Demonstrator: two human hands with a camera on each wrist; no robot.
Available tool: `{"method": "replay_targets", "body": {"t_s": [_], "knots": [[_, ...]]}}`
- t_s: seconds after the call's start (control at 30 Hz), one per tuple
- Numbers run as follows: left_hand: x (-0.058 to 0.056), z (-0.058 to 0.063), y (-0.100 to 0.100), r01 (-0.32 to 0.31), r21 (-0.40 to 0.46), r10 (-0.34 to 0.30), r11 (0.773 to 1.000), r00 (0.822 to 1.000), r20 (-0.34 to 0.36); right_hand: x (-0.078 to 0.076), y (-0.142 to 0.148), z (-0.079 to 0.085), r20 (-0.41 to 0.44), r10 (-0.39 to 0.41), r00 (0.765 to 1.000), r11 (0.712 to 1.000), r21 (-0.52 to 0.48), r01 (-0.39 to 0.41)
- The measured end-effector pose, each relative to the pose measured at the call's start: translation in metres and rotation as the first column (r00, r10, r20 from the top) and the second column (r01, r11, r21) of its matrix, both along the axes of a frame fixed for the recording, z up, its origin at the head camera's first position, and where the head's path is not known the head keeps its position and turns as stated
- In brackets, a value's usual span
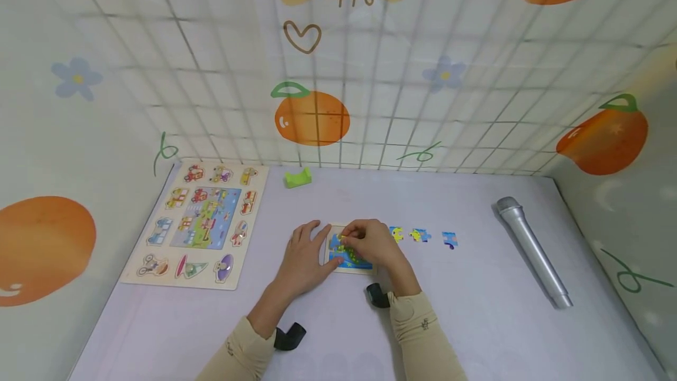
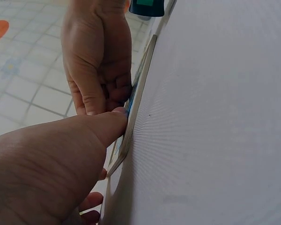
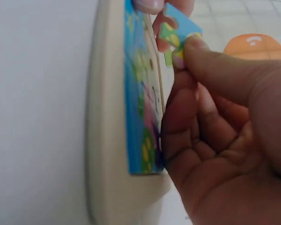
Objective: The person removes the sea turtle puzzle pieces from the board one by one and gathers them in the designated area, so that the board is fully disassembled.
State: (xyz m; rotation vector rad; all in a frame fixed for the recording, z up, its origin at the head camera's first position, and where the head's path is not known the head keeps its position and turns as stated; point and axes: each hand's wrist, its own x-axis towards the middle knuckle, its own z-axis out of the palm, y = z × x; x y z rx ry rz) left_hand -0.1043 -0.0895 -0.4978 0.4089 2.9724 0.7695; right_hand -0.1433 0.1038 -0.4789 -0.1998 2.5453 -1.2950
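Observation:
Between finger and thumb, my right hand (image 1: pixel 372 246) pinches a jigsaw puzzle piece (image 3: pixel 182 29), blue with green and yellow, raised over the small puzzle board (image 3: pixel 103 117). That board has a pale wooden frame and a partly filled blue picture (image 3: pixel 134 117). My left hand (image 1: pixel 304 257) lies along its left side, fingers stretched away from me, with the thumb (image 2: pixel 113 123) resting on the near left part. Right of the board, three loose puzzle pieces (image 1: pixel 421 234) lie in a row, and my right hand covers much of the board in the head view.
A large wooden vehicle puzzle (image 1: pixel 211 272) lies at the left of the table. Near the back wall sits a small bright green object (image 1: pixel 298 178). On the right lies a silver microphone (image 1: pixel 534 251). A curtain-covered grid wall (image 1: pixel 381 128) bounds the back.

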Motion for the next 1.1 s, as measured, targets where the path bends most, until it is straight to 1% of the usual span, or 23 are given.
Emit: {"method": "replay_targets", "body": {"t_s": [0.17,0.27,0.37,0.47,0.6,0.7,0.8,0.97,1.1], "knots": [[0.000,0.001,0.001,-0.002,0.007,0.002,1.000,1.000,0.010,0.002,0.004,0.003,0.013,-0.015,1.000,0.999,-0.040,0.016],[0.001,0.002,0.001,0.000,0.011,0.000,1.000,1.000,0.012,0.003,0.007,0.005,-0.007,-0.024,1.000,0.999,-0.027,0.024],[0.002,0.003,0.002,0.000,0.015,0.000,1.000,1.000,0.012,0.004,0.013,0.008,-0.019,-0.050,0.999,0.999,-0.010,0.050],[0.002,0.003,0.002,-0.003,0.019,0.003,1.000,1.000,0.021,0.005,0.023,0.009,-0.022,-0.073,0.997,0.997,0.007,0.073],[0.002,0.000,0.002,-0.011,0.018,0.011,1.000,1.000,0.016,0.008,0.042,0.012,0.003,-0.098,0.995,0.995,0.009,0.098],[0.002,-0.002,0.003,-0.006,0.022,0.006,1.000,1.000,0.023,0.013,0.056,0.014,0.024,-0.134,0.991,0.991,0.017,0.133],[0.002,-0.002,0.003,-0.006,0.024,0.005,1.000,0.999,0.045,0.019,0.068,0.015,0.046,-0.157,0.986,0.987,0.036,0.156],[0.002,-0.001,0.003,-0.019,0.024,0.018,1.000,0.999,0.039,0.026,0.083,0.014,0.060,-0.161,0.985,0.986,0.061,0.157],[0.001,-0.001,0.002,-0.012,0.020,0.011,1.000,0.999,0.030,0.029,0.093,0.013,0.069,-0.186,0.980,0.980,0.080,0.180]]}}
